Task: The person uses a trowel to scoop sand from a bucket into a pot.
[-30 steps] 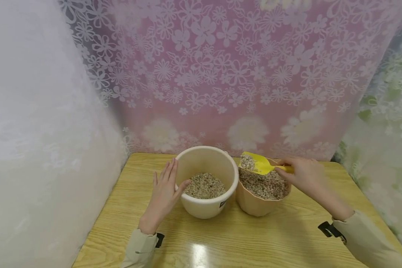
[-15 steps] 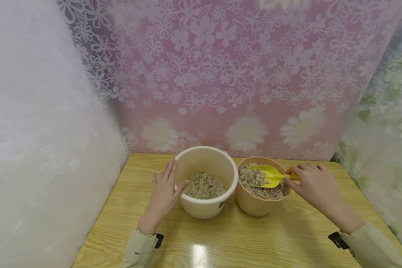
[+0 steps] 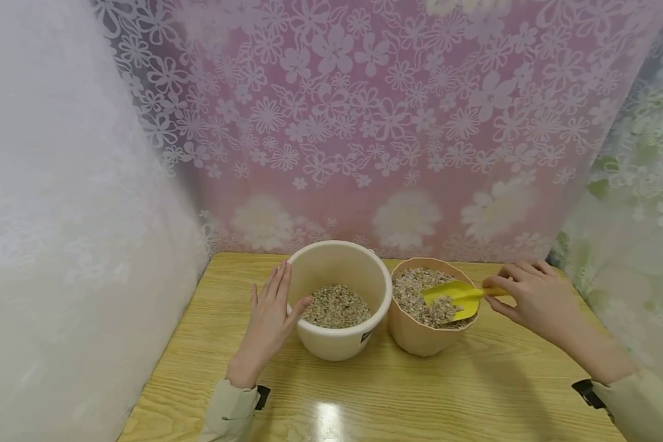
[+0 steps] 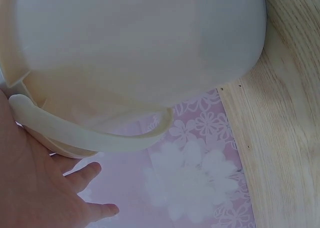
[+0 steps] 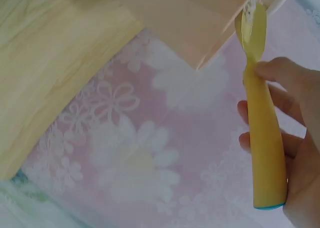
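My right hand (image 3: 538,301) grips the handle of a yellow scoop (image 3: 454,296); in the right wrist view the thumb and fingers wrap round the yellow handle (image 5: 265,143). Some gravel lies on the scoop's blade, which is over the peach pot (image 3: 420,341), nearly full of gravel (image 3: 414,285). With fingers straight, my left hand (image 3: 267,319) rests against the left rim of a white bucket (image 3: 334,347). A lower layer of gravel (image 3: 337,306) covers the bucket's bottom. In the left wrist view the bucket's handle (image 4: 90,133) hangs beside the fingers.
Bucket and pot stand side by side, close together, on a wooden table (image 3: 287,399). Behind the table hangs a pink flowered curtain (image 3: 337,153). A pale sheet (image 3: 88,245) borders the left side, and a green-patterned one (image 3: 641,245) the right.
The right hand has moved right and slightly down with the scoop, from near the pot's back left rim to its front right part. The left hand and both containers have stayed in place.
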Demonstrator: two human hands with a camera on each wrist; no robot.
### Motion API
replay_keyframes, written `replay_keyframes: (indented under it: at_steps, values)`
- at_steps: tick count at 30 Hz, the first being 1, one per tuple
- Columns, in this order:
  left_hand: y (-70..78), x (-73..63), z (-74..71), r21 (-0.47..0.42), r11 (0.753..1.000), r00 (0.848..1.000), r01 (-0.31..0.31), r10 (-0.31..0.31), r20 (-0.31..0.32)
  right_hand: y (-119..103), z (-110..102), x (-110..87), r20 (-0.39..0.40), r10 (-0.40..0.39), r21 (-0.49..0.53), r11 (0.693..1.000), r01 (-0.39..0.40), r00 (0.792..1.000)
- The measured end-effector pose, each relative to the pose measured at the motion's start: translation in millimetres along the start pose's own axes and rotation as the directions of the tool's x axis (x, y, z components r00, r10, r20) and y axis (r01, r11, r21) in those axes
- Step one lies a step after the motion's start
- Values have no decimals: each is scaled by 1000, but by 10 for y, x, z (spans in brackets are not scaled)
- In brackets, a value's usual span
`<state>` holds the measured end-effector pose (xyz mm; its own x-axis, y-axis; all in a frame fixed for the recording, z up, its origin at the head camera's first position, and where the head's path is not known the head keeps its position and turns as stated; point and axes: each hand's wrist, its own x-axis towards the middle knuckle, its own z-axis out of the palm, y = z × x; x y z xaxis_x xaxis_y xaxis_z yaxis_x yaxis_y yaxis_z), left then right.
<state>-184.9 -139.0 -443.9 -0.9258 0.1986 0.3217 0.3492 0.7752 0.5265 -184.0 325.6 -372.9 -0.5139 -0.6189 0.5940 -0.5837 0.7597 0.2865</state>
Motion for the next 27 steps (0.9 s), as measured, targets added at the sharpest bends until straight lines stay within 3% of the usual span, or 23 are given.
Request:
replay_keyframes:
  at_steps: [6, 11, 14, 20, 23, 27]
  values:
    - [-5, -1, 8, -5, 1000, 1000, 5, -5, 1, 147, -119, 30, -38, -81, -51, 996, 79, 996]
    - [-7, 1, 15, 12, 1000, 1000, 3, -2, -4, 178, -203, 88, -84, -82, -158, 985, 68, 993]
    - [-9, 2, 16, 25, 1000, 1000, 0, 0, -7, 140, -230, 130, -137, -46, -199, 980, 18, 990]
    - [1, -3, -4, 21, 1000, 1000, 6, -6, 0, -10, -184, 216, -235, 90, -165, 977, -131, 968]
    - [3, -2, -8, 18, 1000, 1000, 8, -8, 3, -94, -128, 256, -240, 138, -136, 975, -174, 961]
    - [7, 2, -4, 12, 1000, 1000, 12, -12, 11, -197, -69, 302, -202, 146, -119, 978, -172, 969]
